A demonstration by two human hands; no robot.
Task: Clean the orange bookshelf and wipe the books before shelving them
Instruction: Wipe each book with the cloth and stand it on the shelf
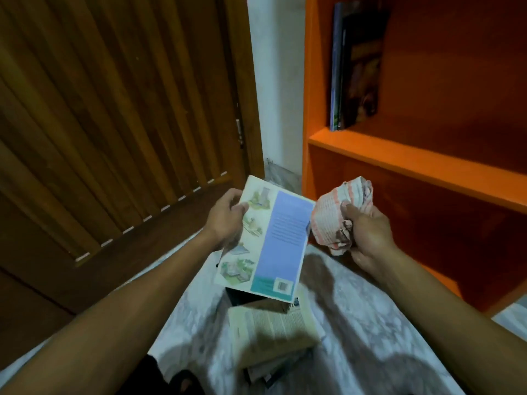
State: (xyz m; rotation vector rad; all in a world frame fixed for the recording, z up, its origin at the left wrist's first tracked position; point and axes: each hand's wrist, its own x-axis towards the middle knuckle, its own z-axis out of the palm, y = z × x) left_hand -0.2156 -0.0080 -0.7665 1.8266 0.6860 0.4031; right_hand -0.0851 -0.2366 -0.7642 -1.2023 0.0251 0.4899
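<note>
From the head camera, we looked down at both of our arms stretched out over a pale marbled floor [370, 323]. Our left hand [225, 219] gripped a book [271, 240] by its left edge, thumb laid across the cover and fingers curled behind it. The book was held tilted, its back cover toward us, showing a lilac text panel, small illustrations down the left side and a barcode near the bottom corner. Our right hand [368, 232] was closed around a crumpled cloth [336, 212], white with reddish stripes, which bulged out above and to the left of our fingers. The cloth sat just beside the book's right edge; we could not tell whether the two touched.

Below the held book, a stack of books [271, 334] lay on the floor, the top one showing a yellowed cover with printed text, darker volumes underneath and behind it. To the right stood the orange bookshelf [413, 161]. On its upper shelf a few shelved books [356, 67] stood upright against the left wall, the outer one with a dark cover. The compartment beneath it was in shadow. To the left was a brown wooden door [114, 109] with slanted slats, and a strip of white wall [276, 81] showed between door and bookshelf.
</note>
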